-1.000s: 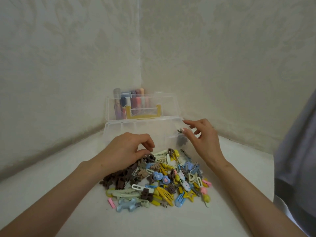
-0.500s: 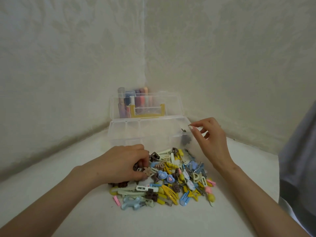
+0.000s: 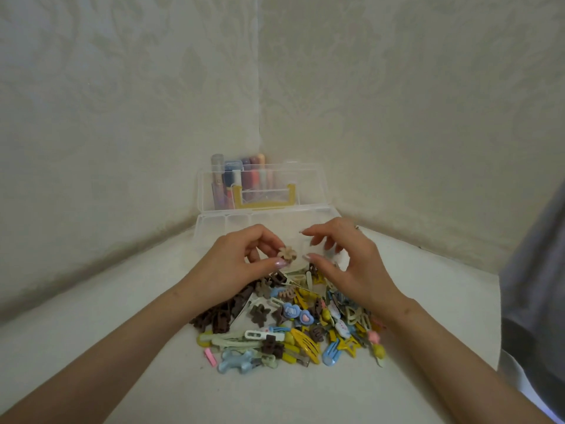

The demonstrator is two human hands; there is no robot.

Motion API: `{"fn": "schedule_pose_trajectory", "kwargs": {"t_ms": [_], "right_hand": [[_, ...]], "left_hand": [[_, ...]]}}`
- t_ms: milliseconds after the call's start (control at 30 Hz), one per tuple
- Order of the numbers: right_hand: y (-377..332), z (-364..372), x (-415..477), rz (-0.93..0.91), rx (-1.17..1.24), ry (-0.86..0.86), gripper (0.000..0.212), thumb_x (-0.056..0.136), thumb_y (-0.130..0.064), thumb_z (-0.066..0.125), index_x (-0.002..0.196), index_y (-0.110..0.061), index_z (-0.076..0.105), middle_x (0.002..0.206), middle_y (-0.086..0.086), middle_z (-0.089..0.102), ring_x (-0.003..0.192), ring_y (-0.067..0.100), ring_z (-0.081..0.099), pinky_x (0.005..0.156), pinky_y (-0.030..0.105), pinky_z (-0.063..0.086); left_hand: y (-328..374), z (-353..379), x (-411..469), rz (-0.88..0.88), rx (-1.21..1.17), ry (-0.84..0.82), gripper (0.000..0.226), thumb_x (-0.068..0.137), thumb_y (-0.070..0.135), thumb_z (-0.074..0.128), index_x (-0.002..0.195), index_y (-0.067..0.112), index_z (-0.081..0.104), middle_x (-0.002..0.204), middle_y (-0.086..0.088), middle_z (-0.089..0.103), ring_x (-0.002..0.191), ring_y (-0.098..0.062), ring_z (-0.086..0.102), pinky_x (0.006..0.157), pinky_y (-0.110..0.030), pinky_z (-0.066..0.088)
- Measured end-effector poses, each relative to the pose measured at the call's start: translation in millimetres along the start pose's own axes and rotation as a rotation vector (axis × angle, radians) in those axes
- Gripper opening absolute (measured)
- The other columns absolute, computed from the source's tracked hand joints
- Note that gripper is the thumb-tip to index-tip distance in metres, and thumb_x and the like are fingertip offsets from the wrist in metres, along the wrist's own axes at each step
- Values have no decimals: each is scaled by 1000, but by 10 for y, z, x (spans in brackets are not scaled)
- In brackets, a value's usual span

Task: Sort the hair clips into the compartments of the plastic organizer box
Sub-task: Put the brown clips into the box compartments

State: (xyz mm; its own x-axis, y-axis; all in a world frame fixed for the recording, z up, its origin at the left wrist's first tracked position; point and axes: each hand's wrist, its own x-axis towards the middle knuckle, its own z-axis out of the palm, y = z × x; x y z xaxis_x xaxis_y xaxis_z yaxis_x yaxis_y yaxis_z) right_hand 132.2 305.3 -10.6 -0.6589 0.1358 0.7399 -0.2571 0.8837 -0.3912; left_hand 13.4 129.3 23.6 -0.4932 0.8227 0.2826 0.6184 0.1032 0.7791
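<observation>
A pale table (image 3: 91,347) fills a corner where two cream, faintly patterned walls (image 3: 122,117) meet. At the far middle of the table sits the clear plastic organizer box (image 3: 214,231), its lid (image 3: 308,191) standing upright behind it with a yellow latch (image 3: 263,197) showing through; a row of coloured tubes (image 3: 241,175) stands behind the lid, against the corner. The compartments visible at the far edge of the box look bare, though the nearer ones are hidden by the hands. Just near of the box lies a heap of hair clips (image 3: 293,328): dark brown ones bunched on the left, yellow, blue, cream and pink ones spread to the right, with a glossy blue bone-shaped clip (image 3: 235,362) at the near edge and a small pink clip (image 3: 210,356) beside it. The left hand (image 3: 235,264) is raised over the far side of the heap, in front of the box, with thumb and fingers pinched on a beige flower-shaped clip (image 3: 287,254). The right hand (image 3: 348,264) is close beside it on the right, fingers curled and spread, its thumb tip just beside the flower clip but holding nothing that can be seen. Both forearms reach in from the near edge. A grey sleeve or garment (image 3: 538,286) shows at the right border.
</observation>
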Motion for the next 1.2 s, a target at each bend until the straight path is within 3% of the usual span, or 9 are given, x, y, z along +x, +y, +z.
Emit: {"fn": "schedule_pose_trajectory", "kwargs": {"t_ms": [133, 300, 400, 500, 633, 767, 1000, 1100, 1200], "right_hand": [[-35, 33, -12, -70, -24, -39, 33, 83, -29, 66, 114, -21, 59, 92, -4, 59, 82, 8, 53, 68, 25, 47], [-41, 65, -2, -157, -55, 14, 21, 85, -29, 65, 100, -15, 65, 89, 1, 61, 80, 13, 56, 61, 29, 50], [-16, 47, 10, -105, -103, 105, 24, 85, -35, 63, 94, -13, 66, 88, -2, 60, 77, 10, 54, 60, 26, 48], [106, -19, 27, 54, -160, 240, 22, 85, -37, 60, 91, -17, 65, 89, -9, 57, 72, 4, 50, 59, 19, 42], [281, -110, 43, 320, -160, 339, 8, 83, -30, 67, 87, -26, 62, 88, -11, 56, 69, 2, 51, 59, 21, 39], [319, -205, 175, 492, -155, 251, 7, 83, -33, 66, 84, -28, 61, 88, -8, 60, 69, 3, 51, 63, 22, 38], [420, -185, 512, 570, -399, -42, 24, 84, -45, 61, 98, -26, 67, 96, -6, 59, 84, 10, 53, 67, 27, 37], [377, -190, 534, 534, -396, 10, 19, 87, -39, 58, 99, -26, 66, 97, -6, 59, 86, 14, 57, 70, 27, 41], [207, -196, 450, 432, -305, 114, 11, 89, -29, 58, 94, -25, 67, 93, -6, 60, 74, 7, 54, 68, 25, 42]], "left_hand": [[-23, 87, -10, -15, -107, 35, 14, 79, 20, 70, 91, 21, 65, 88, 0, 69, 64, -11, 54, 70, -28, 50], [-35, 132, -20, 4, -92, 27, 11, 83, 27, 64, 93, 25, 67, 86, 0, 70, 74, -22, 62, 70, -29, 51], [-58, 88, -27, 26, 135, 60, 14, 83, 30, 64, 97, 29, 63, 84, 12, 67, 63, -7, 56, 63, -14, 44], [-109, 9, -38, 56, 496, 48, 17, 85, 33, 62, 101, 33, 57, 91, 22, 63, 63, -6, 52, 61, -16, 40], [-138, -29, -45, 118, 725, -34, 19, 89, 37, 56, 107, 32, 55, 102, 21, 62, 67, 4, 46, 60, -9, 30], [-129, 6, -48, 155, 807, -79, 19, 91, 38, 49, 108, 31, 54, 107, 17, 62, 96, -2, 56, 72, -19, 39], [-144, -50, -33, 130, 814, -198, 25, 86, 50, 52, 105, 34, 58, 105, 16, 57, 97, -1, 53, 74, -22, 40], [-157, -65, -33, 105, 812, -257, 25, 85, 47, 56, 107, 36, 56, 109, 16, 52, 98, -1, 51, 75, -22, 39], [-173, -61, -33, 107, 805, -253, 22, 87, 41, 56, 108, 35, 55, 110, 16, 52, 98, -2, 51, 76, -23, 40]]}}
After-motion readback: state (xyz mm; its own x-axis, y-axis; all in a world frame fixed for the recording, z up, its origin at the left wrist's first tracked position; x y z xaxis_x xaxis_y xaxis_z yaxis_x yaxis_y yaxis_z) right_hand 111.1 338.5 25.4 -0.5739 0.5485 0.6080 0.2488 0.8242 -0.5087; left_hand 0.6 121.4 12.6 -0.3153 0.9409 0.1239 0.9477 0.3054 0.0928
